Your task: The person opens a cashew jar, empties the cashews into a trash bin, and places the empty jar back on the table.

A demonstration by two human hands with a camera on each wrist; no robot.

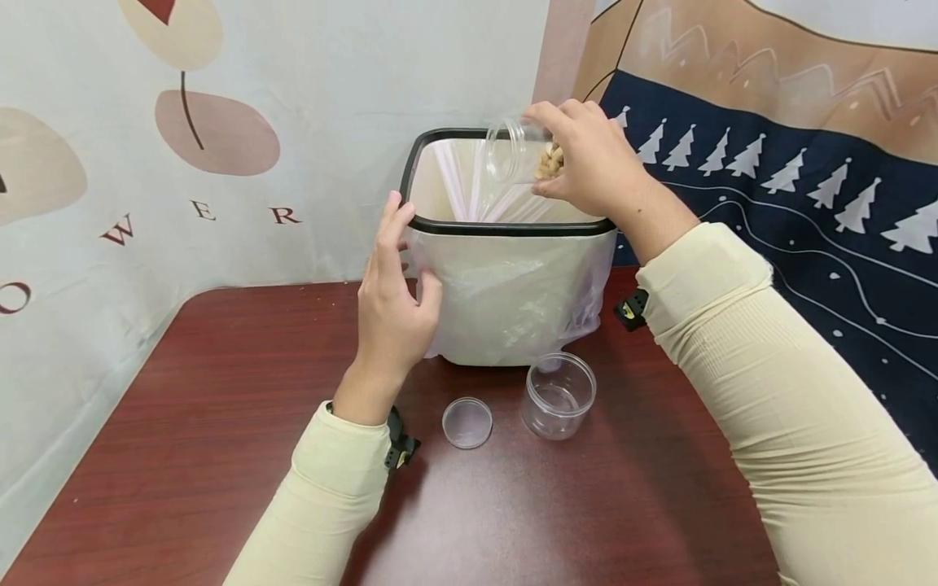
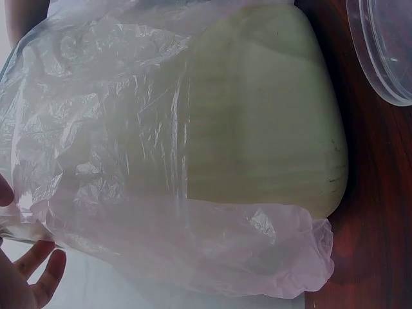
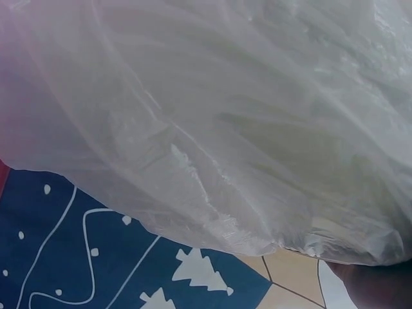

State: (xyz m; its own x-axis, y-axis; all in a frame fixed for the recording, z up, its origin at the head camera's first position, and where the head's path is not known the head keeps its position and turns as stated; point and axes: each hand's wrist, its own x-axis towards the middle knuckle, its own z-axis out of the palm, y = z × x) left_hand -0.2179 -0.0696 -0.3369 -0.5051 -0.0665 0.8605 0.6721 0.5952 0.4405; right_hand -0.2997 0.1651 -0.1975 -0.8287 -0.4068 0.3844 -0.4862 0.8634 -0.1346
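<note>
A clear plastic jar (image 1: 506, 155) lies tipped on its side over the bin, its mouth toward the left. My right hand (image 1: 589, 159) grips it from above, and tan nut-like pieces (image 1: 550, 163) sit inside, partly hidden by the fingers. The cream trash bin (image 1: 506, 293) has a black rim and a translucent pinkish bag (image 2: 109, 129) folded down over its outside. My left hand (image 1: 392, 301) rests at the bin's left side with fingers extended, their tips near the rim; its fingers (image 2: 48, 277) show at the left wrist view's lower left.
Before the bin on the dark red table (image 1: 256, 423) lie a round clear lid (image 1: 467, 423) and, right of it, an upright open clear jar (image 1: 559, 399). A pale printed cloth (image 1: 330, 98) hangs behind, and a navy tree-patterned cloth (image 1: 777, 220) to the right.
</note>
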